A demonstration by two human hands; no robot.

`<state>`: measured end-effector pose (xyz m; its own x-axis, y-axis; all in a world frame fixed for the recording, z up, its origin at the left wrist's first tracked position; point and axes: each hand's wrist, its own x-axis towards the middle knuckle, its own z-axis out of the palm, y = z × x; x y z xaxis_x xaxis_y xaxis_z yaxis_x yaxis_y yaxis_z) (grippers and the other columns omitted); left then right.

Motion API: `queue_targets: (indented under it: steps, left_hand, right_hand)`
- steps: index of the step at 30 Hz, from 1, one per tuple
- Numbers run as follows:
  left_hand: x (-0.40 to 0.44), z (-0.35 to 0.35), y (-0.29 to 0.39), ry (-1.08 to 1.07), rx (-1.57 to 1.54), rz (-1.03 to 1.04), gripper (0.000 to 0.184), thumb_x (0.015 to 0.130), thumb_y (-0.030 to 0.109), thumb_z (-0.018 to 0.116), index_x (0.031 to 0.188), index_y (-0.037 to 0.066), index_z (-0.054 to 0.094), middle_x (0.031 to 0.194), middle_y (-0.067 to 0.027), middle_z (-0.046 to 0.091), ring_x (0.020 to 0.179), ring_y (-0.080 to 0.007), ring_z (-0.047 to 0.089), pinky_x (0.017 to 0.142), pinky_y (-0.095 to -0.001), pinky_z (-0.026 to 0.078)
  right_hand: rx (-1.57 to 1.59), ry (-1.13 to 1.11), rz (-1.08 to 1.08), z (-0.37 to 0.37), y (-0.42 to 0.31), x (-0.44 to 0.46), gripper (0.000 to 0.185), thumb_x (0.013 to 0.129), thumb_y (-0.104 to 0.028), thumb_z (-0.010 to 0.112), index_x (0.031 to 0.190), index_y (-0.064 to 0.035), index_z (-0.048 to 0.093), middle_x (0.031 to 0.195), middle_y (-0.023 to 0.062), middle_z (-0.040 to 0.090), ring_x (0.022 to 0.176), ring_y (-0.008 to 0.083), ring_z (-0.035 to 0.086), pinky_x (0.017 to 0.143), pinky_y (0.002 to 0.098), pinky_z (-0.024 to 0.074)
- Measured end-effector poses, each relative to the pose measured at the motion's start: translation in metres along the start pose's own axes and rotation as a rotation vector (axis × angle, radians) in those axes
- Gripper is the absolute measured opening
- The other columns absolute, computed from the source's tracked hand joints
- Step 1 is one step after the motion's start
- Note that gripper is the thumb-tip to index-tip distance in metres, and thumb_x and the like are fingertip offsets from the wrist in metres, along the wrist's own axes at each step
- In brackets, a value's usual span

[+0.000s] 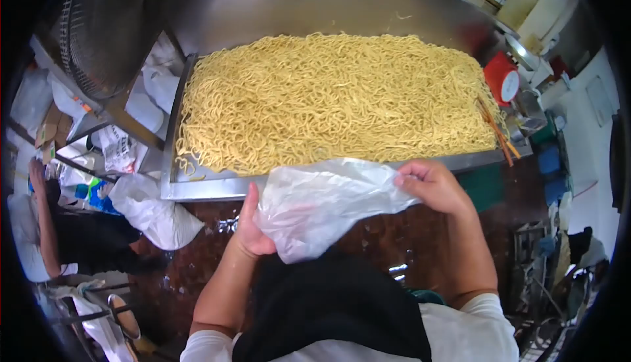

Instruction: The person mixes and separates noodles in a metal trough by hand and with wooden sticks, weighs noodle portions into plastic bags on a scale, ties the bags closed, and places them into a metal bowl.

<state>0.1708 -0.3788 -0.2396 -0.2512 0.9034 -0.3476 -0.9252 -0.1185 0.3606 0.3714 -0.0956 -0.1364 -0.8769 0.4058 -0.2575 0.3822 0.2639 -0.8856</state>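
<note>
Nearest was the person's dark apron (pixel 335 309), and just beyond it a thin, clear plastic bag (pixel 322 204) hung between the two hands. The bag's long axis ran crosswise, from its wide, lower part at the near left to a drawn-out end at the right and slightly farther off. The right hand (pixel 434 188) pinched that narrow end between thumb and fingers. The left hand (pixel 256 227) lay against the wide part, nearer to its bulk, with the thumb raised; the bag hid its other fingers, so their grip could not be told.

The bag's far edge overlapped the metal tray's (pixel 223 190) near rim in view; whether they touched was unclear. To the left of the tray sat a white sack (pixel 154 212). Beyond the bag spread the noodles (pixel 335 99), with chopsticks (pixel 497 132) at their right end and a red scale (pixel 502 76) farther back.
</note>
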Motion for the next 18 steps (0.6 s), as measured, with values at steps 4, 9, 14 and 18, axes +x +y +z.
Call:
queue_targets:
  steps: [4, 9, 14, 18]
  left_hand:
    - [-0.010, -0.006, 0.043, -0.804, 0.144, 0.109, 0.100, 0.079, 0.072, 0.054, 0.148, 0.007, 0.021, 0.139, -0.0250, 0.042, 0.125, -0.0449, 0.044, 0.084, -0.0573, 0.051]
    - [0.003, 0.006, 0.035, -0.723, 0.133, 0.195, 0.083, 0.080, 0.066, 0.058, 0.129, 0.000, 0.051, 0.140, -0.0272, 0.040, 0.131, -0.0455, 0.037, 0.099, -0.0551, 0.041]
    - [0.010, -0.016, 0.001, -0.740, 0.102, 0.037, 0.035, 0.088, 0.023, 0.059, 0.108, -0.005, 0.062, 0.120, -0.0283, 0.057, 0.107, -0.0403, 0.060, 0.090, -0.0477, 0.050]
    - [0.020, -0.025, -0.005, 0.130, 0.407, 0.299, 0.019, 0.090, 0.015, 0.052, 0.097, -0.001, 0.058, 0.085, -0.0142, 0.063, 0.075, -0.0235, 0.065, 0.066, -0.0359, 0.054]
  right_hand:
    - [0.073, 0.011, 0.052, -0.004, -0.014, -0.003, 0.015, 0.089, -0.015, 0.065, 0.090, 0.0002, 0.066, 0.078, -0.0032, 0.061, 0.071, 0.0036, 0.051, 0.063, 0.0215, 0.0436]
    - [-0.014, 0.003, 0.024, -0.009, -0.016, 0.002, 0.013, 0.088, -0.012, 0.066, 0.092, 0.0000, 0.066, 0.080, -0.0026, 0.062, 0.071, 0.0034, 0.052, 0.064, 0.0214, 0.0443]
    - [0.202, -0.101, -0.028, -0.010, -0.031, -0.013, 0.012, 0.090, -0.008, 0.063, 0.096, 0.0017, 0.067, 0.086, -0.0005, 0.066, 0.077, 0.0055, 0.056, 0.069, 0.0224, 0.0464]
    - [0.084, -0.212, -0.129, -0.005, -0.059, -0.032, 0.018, 0.090, -0.004, 0.061, 0.106, 0.0024, 0.067, 0.094, 0.0038, 0.069, 0.086, 0.0074, 0.058, 0.077, 0.0240, 0.0474]
